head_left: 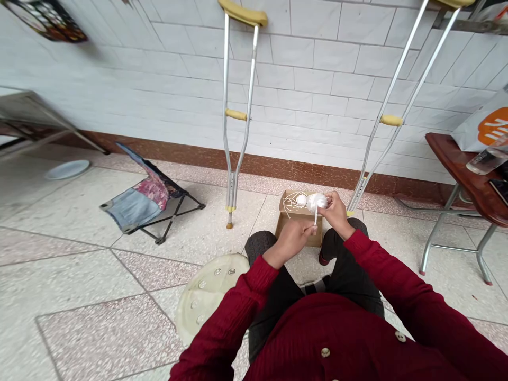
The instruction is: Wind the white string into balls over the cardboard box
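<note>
Over an open cardboard box between my knees, my right hand grips a round white bundle that looks shiny, like plastic wrap. A narrow white strip hangs down from this bundle. My left hand is closed in a pinch on the strip's lower end, just below and left of the bundle. Behind the bundle, thin white cord lies in loose loops in the box's far half, beside a small white round piece. My fingers hide part of the box.
Two crutches lean on the tiled wall, one left and one right. A folding stool stands left; a round pale mat lies by my left leg. At right, a red-brown table carries a bag and a cup.
</note>
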A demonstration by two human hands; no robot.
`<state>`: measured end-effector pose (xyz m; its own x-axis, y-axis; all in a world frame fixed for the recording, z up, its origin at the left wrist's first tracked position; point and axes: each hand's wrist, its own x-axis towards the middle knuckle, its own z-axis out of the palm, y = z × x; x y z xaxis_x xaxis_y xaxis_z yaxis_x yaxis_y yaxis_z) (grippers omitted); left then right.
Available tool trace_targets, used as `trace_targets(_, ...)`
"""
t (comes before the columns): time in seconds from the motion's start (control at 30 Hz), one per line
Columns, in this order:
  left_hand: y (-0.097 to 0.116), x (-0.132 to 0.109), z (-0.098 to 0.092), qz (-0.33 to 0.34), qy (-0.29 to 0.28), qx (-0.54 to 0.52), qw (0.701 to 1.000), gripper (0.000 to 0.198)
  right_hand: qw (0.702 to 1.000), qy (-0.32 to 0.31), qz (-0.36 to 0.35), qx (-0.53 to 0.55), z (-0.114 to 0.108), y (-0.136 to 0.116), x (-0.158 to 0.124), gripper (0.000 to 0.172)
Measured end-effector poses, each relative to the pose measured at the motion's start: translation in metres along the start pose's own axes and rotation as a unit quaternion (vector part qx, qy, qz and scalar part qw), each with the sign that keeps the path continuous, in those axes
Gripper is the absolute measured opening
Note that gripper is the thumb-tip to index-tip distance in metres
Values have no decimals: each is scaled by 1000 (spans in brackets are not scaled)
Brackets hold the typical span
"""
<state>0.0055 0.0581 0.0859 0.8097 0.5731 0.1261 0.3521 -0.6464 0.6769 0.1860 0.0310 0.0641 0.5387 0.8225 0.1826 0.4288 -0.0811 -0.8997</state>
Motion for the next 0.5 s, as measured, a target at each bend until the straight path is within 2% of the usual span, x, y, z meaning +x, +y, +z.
trace_targets(0.1,-7,-11,20,-39,3,-71,997,37,995,0,15,103,5,1,-4,43)
trace_targets(0.2,-16,-20,34,-61,-4,-117,991,39,987,-4,9,160,4,-1,-10,43)
trace_targets(0.4,-24,-30,42,-76,-8,-210,975,41,988,-8,-24,153,-2,-10,-13,46)
trace_targets(0.5,-26,-36,44,-80,-16,-222,972,42,990,29,-18,137,-4,-12,-4,46)
